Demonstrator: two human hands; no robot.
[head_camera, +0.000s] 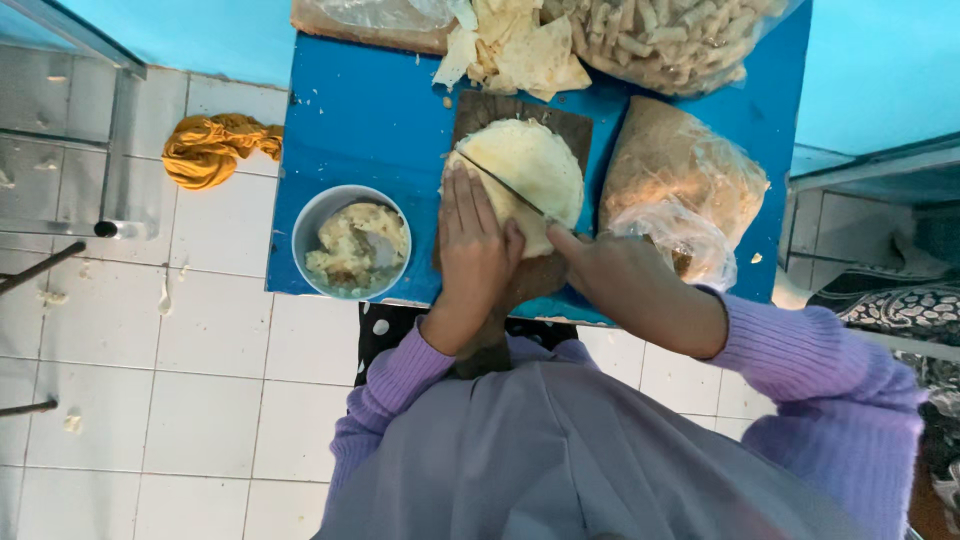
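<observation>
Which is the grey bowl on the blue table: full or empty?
Partly full. The grey bowl holds a pale yellowish filling and a spoon.

A floor of white square tiles (150, 400) with dark grout lines is seen on the left and near side, marked here and there by small pale scraps. A low blue table (370, 110) is set in the middle, reaching to the far edge. Turquoise walls (200, 30) are seen far left and far right. A crumpled mustard-yellow cloth (215, 148) is left on the tiles just left of the table. Even, soft light is cast throughout.
</observation>
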